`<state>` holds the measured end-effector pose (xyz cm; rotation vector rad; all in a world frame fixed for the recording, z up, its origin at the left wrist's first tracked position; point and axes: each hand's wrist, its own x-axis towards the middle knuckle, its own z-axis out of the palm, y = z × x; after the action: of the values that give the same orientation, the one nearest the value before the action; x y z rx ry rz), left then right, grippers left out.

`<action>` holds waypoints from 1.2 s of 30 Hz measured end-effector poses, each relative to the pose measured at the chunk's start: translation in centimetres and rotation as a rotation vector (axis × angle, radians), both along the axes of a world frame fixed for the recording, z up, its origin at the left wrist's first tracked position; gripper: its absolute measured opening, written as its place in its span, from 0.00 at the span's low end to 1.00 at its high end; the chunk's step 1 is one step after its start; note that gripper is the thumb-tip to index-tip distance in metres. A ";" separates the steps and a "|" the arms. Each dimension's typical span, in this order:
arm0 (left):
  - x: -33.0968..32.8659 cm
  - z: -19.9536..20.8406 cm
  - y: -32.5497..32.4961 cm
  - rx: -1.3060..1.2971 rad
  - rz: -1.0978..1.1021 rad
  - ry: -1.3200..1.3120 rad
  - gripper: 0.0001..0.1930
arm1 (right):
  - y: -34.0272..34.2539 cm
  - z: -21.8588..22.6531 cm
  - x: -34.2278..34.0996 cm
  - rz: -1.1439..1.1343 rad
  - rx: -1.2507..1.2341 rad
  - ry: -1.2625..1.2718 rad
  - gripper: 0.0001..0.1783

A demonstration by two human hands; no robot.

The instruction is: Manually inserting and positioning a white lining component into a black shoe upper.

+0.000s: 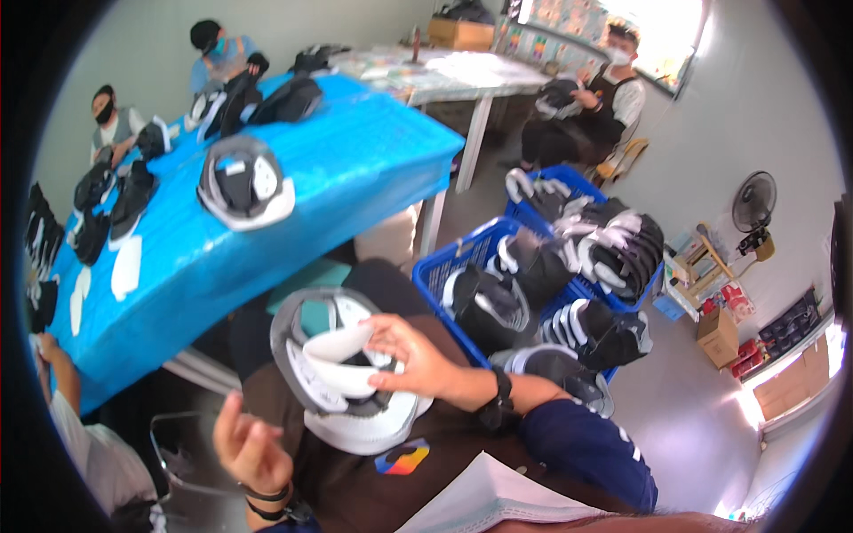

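Observation:
An upturned cap (293,355), grey and black inside with a white brim (364,433), rests on my lap. My right hand (416,358) reaches over it from the right, its thumb and fingers closed on a curved white strip (336,357) at the cap's opening. How far the strip goes inside the cap is hidden. To the left of the brim, my left hand (253,451) is raised and touches nothing, index finger stretched out and the other fingers loosely bent.
Ahead, a blue-covered table (355,133) carries another upturned cap (244,182), several dark caps and white strips (127,266). Blue baskets (426,275) full of caps stand close on my right. Several people sit around, one (67,400) near on the left.

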<state>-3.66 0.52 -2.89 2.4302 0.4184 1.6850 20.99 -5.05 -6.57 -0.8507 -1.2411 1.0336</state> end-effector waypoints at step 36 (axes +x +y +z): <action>2.7 -1.6 4.7 -0.666 0.336 0.607 0.46 | 3.0 0.6 4.4 -0.550 -0.178 -0.531 0.15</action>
<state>-0.96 5.22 -4.52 2.3410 1.2816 0.6435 25.43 -2.02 -5.99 -1.5719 -1.2437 0.4838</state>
